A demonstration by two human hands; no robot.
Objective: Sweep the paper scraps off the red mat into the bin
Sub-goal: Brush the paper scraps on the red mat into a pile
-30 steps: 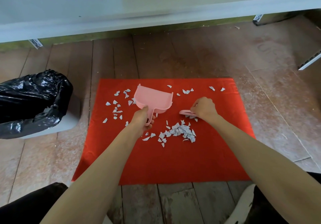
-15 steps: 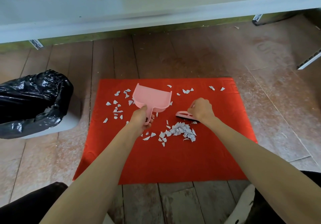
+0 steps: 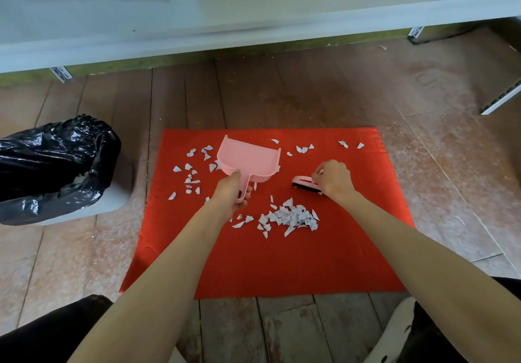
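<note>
A red mat (image 3: 282, 264) lies on the floor with white paper scraps on it. A dense pile of scraps (image 3: 293, 217) sits at the mat's middle, loose scraps (image 3: 191, 176) lie at the upper left, and a few scraps (image 3: 303, 148) lie along the far edge. My left hand (image 3: 231, 190) grips the handle of a pink dustpan (image 3: 249, 160), its mouth pointing away from me. My right hand (image 3: 334, 179) holds a small pink brush (image 3: 304, 183) with dark bristles just above the pile. The bin (image 3: 53, 165), lined with a black bag, stands left of the mat.
A pale table edge (image 3: 253, 24) runs across the top, overhanging the floor beyond the mat. A white metal frame (image 3: 501, 100) lies at the right. My dark-clothed knees (image 3: 42, 331) and a white shoe (image 3: 394, 334) are at the bottom.
My right hand has drawn the brush slightly left and toward the pile. The dustpan in my left hand has shifted a little left.
</note>
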